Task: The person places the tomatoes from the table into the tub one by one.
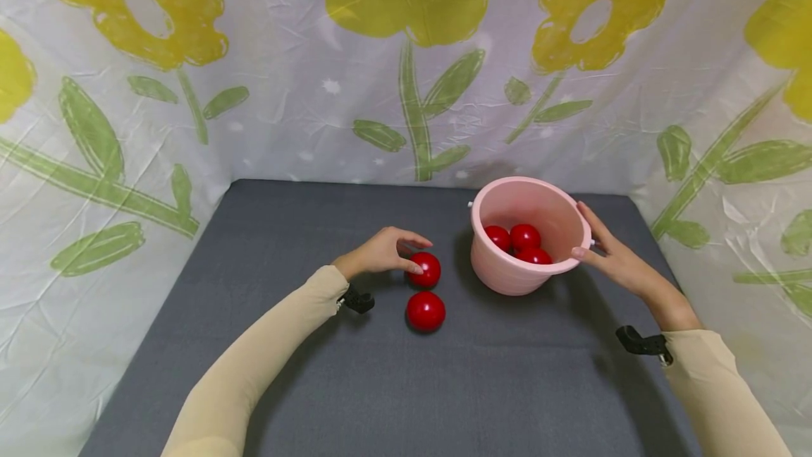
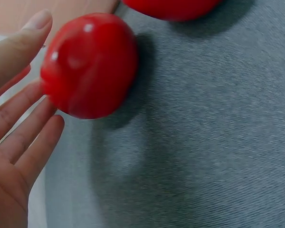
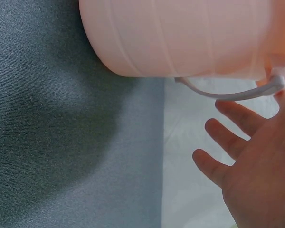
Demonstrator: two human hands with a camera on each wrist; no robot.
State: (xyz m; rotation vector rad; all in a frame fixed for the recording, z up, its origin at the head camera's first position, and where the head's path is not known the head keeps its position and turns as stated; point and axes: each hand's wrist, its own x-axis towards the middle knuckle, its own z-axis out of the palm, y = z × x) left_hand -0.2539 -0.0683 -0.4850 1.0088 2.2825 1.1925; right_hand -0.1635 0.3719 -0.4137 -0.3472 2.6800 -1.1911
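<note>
Two red balls lie on the dark cloth, the farther one (image 1: 426, 270) just beyond the nearer one (image 1: 426, 312). My left hand (image 1: 380, 252) is at the farther ball, thumb and fingers spread around its left side; in the left wrist view the fingers (image 2: 19, 147) look loosely extended by a ball (image 2: 90, 66). To the right stands a pink bucket (image 1: 507, 277) holding three red balls (image 1: 525, 237). My right hand (image 1: 618, 259) holds the bucket's right rim with thumb and index finger. In the right wrist view its other fingers (image 3: 228, 137) spread below the bucket (image 3: 171, 38) and its handle (image 3: 237, 96).
The dark grey cloth (image 1: 380, 400) covers the table. A pale curtain (image 1: 285, 111) with yellow flowers and green leaves hangs close behind the table and along both sides. The bucket stands near the back edge.
</note>
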